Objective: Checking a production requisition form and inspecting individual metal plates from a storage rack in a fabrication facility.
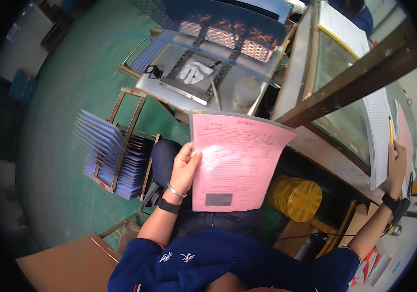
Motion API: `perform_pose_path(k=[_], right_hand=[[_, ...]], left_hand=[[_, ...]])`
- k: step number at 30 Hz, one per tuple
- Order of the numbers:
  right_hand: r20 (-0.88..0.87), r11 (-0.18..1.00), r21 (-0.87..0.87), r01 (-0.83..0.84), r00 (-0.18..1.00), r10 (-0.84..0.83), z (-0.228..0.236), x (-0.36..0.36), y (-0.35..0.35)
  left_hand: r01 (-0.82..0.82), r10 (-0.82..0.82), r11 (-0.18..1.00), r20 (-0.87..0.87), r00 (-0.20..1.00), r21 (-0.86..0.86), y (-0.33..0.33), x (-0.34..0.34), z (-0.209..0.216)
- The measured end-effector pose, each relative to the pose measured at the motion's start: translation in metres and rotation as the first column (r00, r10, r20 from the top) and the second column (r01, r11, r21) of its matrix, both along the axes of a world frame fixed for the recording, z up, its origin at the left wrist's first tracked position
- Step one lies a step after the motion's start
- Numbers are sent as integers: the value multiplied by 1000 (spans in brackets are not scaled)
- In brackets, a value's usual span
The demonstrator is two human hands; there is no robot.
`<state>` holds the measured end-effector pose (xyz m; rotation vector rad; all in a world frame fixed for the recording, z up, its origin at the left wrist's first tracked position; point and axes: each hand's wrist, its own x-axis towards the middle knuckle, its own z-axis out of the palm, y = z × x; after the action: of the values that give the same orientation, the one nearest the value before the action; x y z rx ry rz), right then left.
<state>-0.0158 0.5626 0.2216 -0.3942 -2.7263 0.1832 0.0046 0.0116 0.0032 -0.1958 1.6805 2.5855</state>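
My left hand [185, 168] is closed on the left edge of a pink printed form [237, 160] in a clear plastic sleeve, thumb on top. The form is held up above my lap, and a small dark rectangle [218, 199] sits near its lower edge. Far to the right, my right hand [398, 158] closes around the lower end of a yellow pen [391, 129]. That hand is beside a stack of lined white paper [379, 131] on the bench. Another pink sheet [405, 126] lies just past the stack.
Ahead is a worktable [164, 95] with a white glove [195, 72] on a metal frame and a translucent plastic tub [246, 92]. A rack of blue panels [116, 155] stands at left. A dark beam [349, 80] crosses the right bench. Below sits a yellow taped roll [296, 198].
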Motion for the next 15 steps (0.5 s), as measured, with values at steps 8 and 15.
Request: perform_pose_path(k=[8, 15], right_hand=[[-136, 954, 295, 48, 991, -8, -9, -28, -70], [-492, 982, -108, -153, 867, 81, -7, -24, 29]], left_hand=[[3, -4, 998, 13, 1000, 68, -28, -6, -5], [41, -41, 999, -18, 999, 2, -19, -8, -5]])
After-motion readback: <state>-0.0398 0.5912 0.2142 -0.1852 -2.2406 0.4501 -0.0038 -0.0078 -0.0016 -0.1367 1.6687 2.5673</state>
